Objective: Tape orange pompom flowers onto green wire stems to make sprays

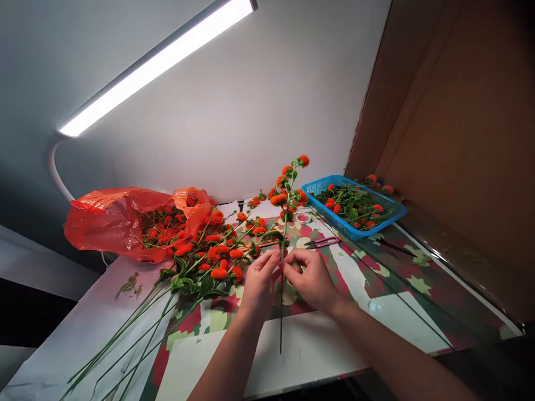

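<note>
Upright in front of me stands an artificial flower stem [286, 220] with fuzzy orange blooms up its top and a thin dark lower end. My left hand [259, 281] pinches it from the left with thumb and fingertips. From the other side my right hand [310, 277] closes on the same stem at about the same height, fingers curled. Whatever small part may sit between the fingertips is hidden. Left of my hands lie several similar flower stems [217, 262], their long green stalks pointing toward me.
An orange plastic bag [112, 223] of small flowers lies at the left, under a lit lamp [163, 64]. A blue basket [355, 231] with more flowers stands at the back right. Thread snips [324, 242] and a tape roll [303, 218] lie between, beside a cardboard wall [455, 128].
</note>
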Demonstrator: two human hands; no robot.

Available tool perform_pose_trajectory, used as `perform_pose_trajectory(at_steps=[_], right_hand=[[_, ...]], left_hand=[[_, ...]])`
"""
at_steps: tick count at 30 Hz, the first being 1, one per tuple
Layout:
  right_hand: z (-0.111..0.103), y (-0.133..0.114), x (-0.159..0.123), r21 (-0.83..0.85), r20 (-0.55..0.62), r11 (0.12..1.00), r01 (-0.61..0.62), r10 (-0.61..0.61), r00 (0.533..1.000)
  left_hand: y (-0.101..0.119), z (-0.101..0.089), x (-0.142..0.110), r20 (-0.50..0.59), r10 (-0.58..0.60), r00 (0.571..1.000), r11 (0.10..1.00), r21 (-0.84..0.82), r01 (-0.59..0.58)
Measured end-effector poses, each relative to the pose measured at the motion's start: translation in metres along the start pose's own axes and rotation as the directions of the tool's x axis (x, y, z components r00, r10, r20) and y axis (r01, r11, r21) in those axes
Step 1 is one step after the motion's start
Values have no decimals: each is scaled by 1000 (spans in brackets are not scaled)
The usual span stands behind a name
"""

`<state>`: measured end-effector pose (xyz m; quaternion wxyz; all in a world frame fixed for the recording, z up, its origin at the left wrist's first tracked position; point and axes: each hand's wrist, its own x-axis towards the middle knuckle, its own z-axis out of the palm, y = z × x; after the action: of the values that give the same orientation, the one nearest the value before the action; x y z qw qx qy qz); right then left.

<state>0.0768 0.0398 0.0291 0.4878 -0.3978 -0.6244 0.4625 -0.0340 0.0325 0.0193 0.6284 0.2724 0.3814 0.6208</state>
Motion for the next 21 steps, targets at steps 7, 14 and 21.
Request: perform_pose_trajectory(at_steps=[7,14,21], right_hand=[[-8,1,3,123,251,985,-123,89,964],[-3,9,4,308,261,895,-322,246,933],[9,12,-6,204,-37,973,-109,119,992]], left_hand=[[2,-2,2,-45,82,996,996,35,-80],[1,0,2,-71,172,982,985,-8,-173],[-6,-4,2,0,148,989,985,91,-147]])
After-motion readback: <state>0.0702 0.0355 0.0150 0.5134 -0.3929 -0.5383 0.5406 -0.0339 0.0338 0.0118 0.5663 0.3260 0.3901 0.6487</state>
